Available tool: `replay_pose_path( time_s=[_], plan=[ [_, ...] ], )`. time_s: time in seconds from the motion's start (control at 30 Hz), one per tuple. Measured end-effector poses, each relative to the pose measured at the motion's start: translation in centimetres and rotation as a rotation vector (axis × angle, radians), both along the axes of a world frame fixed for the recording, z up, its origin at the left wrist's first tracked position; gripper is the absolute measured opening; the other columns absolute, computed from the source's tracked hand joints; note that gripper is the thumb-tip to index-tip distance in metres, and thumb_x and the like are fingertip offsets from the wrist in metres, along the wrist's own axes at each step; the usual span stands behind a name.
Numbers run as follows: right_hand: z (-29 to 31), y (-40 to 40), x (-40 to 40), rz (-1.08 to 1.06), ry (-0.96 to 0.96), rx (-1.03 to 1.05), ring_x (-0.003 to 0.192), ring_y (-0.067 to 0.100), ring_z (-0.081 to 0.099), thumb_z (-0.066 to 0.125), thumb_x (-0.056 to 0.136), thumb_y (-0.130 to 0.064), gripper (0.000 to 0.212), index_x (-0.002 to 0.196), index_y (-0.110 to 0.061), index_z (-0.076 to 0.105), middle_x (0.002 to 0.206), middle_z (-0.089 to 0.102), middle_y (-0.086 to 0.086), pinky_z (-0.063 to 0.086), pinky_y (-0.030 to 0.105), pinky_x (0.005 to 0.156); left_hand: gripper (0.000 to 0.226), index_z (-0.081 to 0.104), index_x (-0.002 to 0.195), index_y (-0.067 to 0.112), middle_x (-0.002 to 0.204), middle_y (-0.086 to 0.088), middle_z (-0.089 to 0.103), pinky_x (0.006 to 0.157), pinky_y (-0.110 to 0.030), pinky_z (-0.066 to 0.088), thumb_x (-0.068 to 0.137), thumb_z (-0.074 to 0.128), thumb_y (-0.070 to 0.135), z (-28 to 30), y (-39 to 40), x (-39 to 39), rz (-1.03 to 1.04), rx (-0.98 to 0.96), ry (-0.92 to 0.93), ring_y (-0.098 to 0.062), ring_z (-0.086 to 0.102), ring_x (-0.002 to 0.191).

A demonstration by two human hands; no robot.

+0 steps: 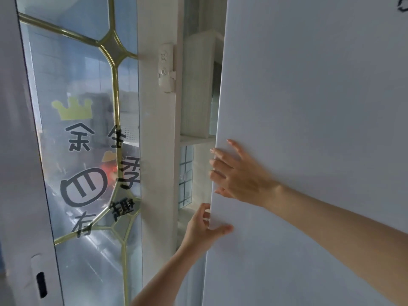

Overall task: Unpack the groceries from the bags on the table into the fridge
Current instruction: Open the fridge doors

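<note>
The white fridge door (309, 107) fills the right half of the head view. My left hand (202, 226) grips the door's left edge low down, fingers hooked behind the edge and thumb on the front face. My right hand (236, 173) lies flat on the door front just above, fingers straight and spread toward the same edge. The fridge's inside is hidden. No bags or groceries are in view.
A glass door (88, 129) with brass strips and black lettering stands at the left, close by. A white door frame post (156, 140) with a small white latch (166, 67) sits between it and the fridge. A narrow gap shows a white shelf unit (196, 89) behind.
</note>
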State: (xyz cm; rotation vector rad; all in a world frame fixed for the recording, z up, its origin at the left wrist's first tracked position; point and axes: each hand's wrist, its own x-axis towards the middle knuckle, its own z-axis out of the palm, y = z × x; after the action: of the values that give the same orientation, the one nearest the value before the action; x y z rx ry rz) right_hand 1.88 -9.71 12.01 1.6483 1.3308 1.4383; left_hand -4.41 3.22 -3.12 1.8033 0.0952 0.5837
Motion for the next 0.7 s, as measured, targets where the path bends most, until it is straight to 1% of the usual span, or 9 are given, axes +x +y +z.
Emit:
replay_pose_path(
  time_s=[0.1,0.17,0.27,0.33,0.43,0.5,0.57,0.63,0.7],
  plan=[
    [0.0,-0.6,-3.0,0.030,0.024,-0.004,0.134,0.036,0.038,0.046,0.094,-0.044,0.042,0.115,-0.011,0.059,0.129,0.055,0.014,0.017,0.063,0.111,0.056,0.057,0.096,0.022,0.080,0.004,0.069,0.057,-0.023,0.053,0.055,0.095,0.023,-0.4,-0.5,-2.7,0.022,-0.048,-0.044,0.000,0.062,0.062],
    [0.0,-1.3,-5.4,0.082,0.038,0.000,0.135,0.035,0.038,0.045,0.096,-0.042,0.040,0.115,-0.011,0.059,0.131,0.054,0.014,0.019,0.062,0.112,0.058,0.056,0.091,0.025,0.075,0.003,0.068,0.053,-0.026,0.052,0.049,0.096,0.028,-0.9,-0.8,-4.8,0.035,-0.078,-0.073,-0.004,0.062,0.060],
    [-0.5,-2.4,-9.2,0.145,0.062,0.034,0.137,0.032,0.038,0.044,0.097,-0.041,0.039,0.118,-0.012,0.061,0.135,0.054,0.013,0.020,0.059,0.113,0.058,0.054,0.090,0.035,0.079,0.002,0.068,0.057,-0.041,0.057,0.047,0.092,0.044,-1.7,-1.5,-8.8,0.018,-0.067,-0.116,-0.016,0.067,0.069],
    [-1.1,-3.0,-12.3,0.140,0.090,0.068,0.140,0.031,0.033,0.044,0.097,-0.039,0.041,0.124,-0.012,0.060,0.140,0.051,0.012,0.019,0.059,0.114,0.059,0.053,0.093,0.035,0.082,0.007,0.068,0.060,-0.043,0.057,0.048,0.088,0.051,-2.0,-2.3,-11.9,0.008,-0.039,-0.127,-0.015,0.067,0.071],
    [-2.0,-3.7,-16.5,0.155,0.200,0.203,0.140,0.029,0.034,0.051,0.092,-0.028,0.042,0.130,-0.012,0.057,0.145,0.046,0.012,0.021,0.057,0.115,0.060,0.052,0.094,0.030,0.082,0.015,0.067,0.061,-0.044,0.056,0.048,0.082,0.055,-2.3,-3.7,-15.3,0.037,-0.032,-0.139,-0.008,0.065,0.067],
    [-2.5,-4.6,-20.3,0.174,0.303,0.312,0.140,0.029,0.033,0.056,0.091,-0.021,0.043,0.133,-0.011,0.054,0.146,0.043,0.013,0.023,0.054,0.114,0.059,0.051,0.094,0.032,0.080,0.011,0.066,0.061,-0.046,0.055,0.050,0.082,0.056,-2.6,-4.8,-17.7,0.039,-0.007,-0.141,-0.010,0.065,0.068],
    [-2.9,-6.0,-23.6,0.175,0.406,0.411,0.142,0.029,0.030,0.060,0.091,-0.018,0.045,0.135,-0.009,0.052,0.148,0.040,0.013,0.026,0.051,0.114,0.055,0.050,0.094,0.035,0.082,0.008,0.064,0.062,-0.043,0.054,0.054,0.082,0.056,-3.0,-5.9,-20.0,0.042,0.041,-0.147,-0.012,0.064,0.071],
    [-3.2,-7.7,-26.6,0.161,0.504,0.513,0.144,0.027,0.025,0.061,0.092,-0.019,0.049,0.138,-0.006,0.047,0.150,0.037,0.012,0.028,0.048,0.114,0.050,0.049,0.093,0.035,0.083,0.006,0.061,0.061,-0.033,0.050,0.061,0.084,0.049,-3.1,-7.0,-22.2,0.048,0.086,-0.173,-0.009,0.060,0.072],
    [-3.3,-9.6,-29.5,0.155,0.628,0.636,0.145,0.022,0.022,0.061,0.093,-0.023,0.057,0.142,-0.005,0.040,0.153,0.033,0.008,0.032,0.043,0.113,0.046,0.049,0.093,0.034,0.086,0.006,0.058,0.060,-0.027,0.044,0.065,0.085,0.042,-3.1,-8.2,-24.3,0.044,0.087,-0.189,-0.004,0.057,0.071]
  ],
)
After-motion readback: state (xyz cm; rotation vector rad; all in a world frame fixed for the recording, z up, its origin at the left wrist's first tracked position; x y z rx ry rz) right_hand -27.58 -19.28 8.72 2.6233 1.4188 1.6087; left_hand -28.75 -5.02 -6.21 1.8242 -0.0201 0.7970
